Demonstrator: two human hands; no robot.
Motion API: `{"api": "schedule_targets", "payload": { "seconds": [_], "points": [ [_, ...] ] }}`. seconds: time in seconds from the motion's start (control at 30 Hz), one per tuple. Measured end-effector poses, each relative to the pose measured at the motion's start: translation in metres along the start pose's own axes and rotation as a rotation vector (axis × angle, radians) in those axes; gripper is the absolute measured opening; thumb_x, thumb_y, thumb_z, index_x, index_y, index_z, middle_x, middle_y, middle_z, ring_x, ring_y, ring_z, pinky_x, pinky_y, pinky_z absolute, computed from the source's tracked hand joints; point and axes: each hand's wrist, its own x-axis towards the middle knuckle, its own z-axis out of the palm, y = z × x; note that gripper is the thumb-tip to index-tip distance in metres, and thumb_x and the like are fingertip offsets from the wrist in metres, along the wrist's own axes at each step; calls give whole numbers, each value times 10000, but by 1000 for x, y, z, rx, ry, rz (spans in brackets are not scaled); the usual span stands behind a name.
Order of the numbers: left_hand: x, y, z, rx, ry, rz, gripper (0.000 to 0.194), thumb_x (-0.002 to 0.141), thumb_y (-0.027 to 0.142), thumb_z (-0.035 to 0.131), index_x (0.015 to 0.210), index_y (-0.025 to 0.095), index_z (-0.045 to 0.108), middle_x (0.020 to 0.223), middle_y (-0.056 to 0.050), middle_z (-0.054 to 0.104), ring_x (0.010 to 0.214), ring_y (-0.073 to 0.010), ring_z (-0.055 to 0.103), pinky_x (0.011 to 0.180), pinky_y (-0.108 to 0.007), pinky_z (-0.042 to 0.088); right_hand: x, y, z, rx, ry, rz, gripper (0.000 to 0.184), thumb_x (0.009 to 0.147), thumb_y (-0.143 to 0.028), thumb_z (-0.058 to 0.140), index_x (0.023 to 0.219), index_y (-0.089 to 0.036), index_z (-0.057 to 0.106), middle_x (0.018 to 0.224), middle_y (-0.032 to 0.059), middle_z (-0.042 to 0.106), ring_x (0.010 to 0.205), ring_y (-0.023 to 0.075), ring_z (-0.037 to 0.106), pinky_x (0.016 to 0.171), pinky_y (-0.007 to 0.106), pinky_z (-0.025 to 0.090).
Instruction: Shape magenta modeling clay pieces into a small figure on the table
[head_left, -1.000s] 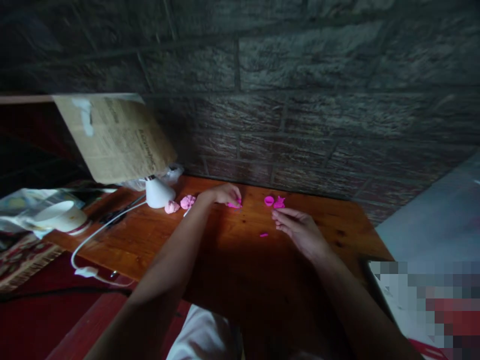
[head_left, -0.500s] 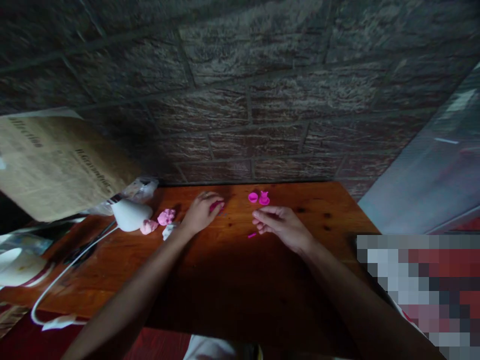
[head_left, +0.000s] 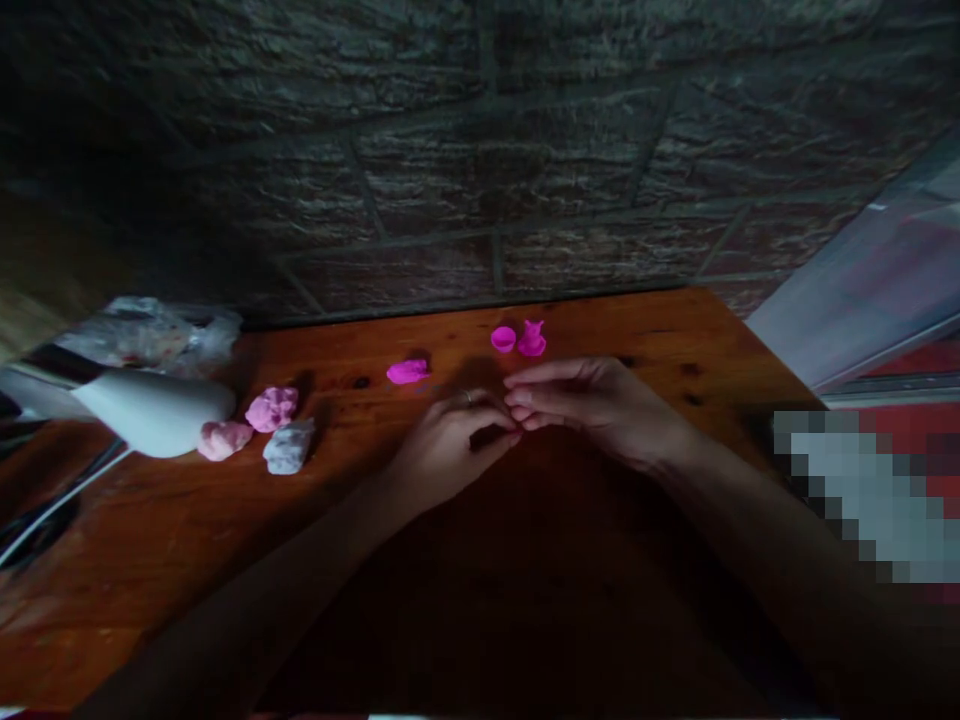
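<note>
My left hand (head_left: 454, 440) and my right hand (head_left: 600, 405) meet fingertip to fingertip above the wooden table (head_left: 637, 520), both pinched. Whatever lies between their fingers is hidden or too small to name. Just beyond them sit a small magenta clay cup (head_left: 503, 339) and, right of it, a magenta clay piece (head_left: 532, 340) with pointed tips on top. A magenta clay lump (head_left: 408, 372) rests on the wood beyond my left hand. The small magenta strip from earlier cannot be seen.
Farther left are two pale pink clay lumps (head_left: 272, 409) and a white-grey lump (head_left: 289, 447). Beside them stands a white lamp base (head_left: 161, 412) with its cord, and a crumpled clear plastic bag (head_left: 161, 335) behind. A brick wall (head_left: 420, 170) borders the table's far edge.
My left hand has let go of the magenta lump and come right to meet my right hand. The strip on the table is no longer visible. The view has shifted right and closer.
</note>
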Motion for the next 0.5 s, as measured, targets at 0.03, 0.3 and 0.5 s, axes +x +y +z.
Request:
{"api": "schedule_targets", "payload": {
  "seconds": [0.03, 0.3, 0.5],
  "points": [
    [0, 1, 0, -15, -2, 0, 90, 923, 156, 691, 958, 182, 769, 1027, -55, 791, 959, -190, 731, 884, -320, 546, 0, 0, 1, -4, 5, 2, 264, 690, -369, 928, 867, -203, 825, 799, 9, 798, 693, 108, 730, 698, 246, 603],
    [0, -3, 5, -422, 129, -241, 88, 906, 246, 708, 953, 186, 753, 911, -19, 805, 711, -123, 704, 639, -233, 526, -3, -5, 0, 73, -7, -1, 254, 732, -374, 905, 924, -224, 833, 891, 17, 810, 800, 111, 743, 787, 240, 600],
    [3, -10, 2, -678, 202, -299, 166, 856, 285, 762, 980, 174, 759, 1036, -63, 812, 943, -192, 755, 859, -329, 606, -3, -9, 0, 95, -18, 33, 250, 701, -322, 926, 912, -227, 833, 867, 8, 818, 767, 95, 748, 719, 186, 596]
  ]
}}
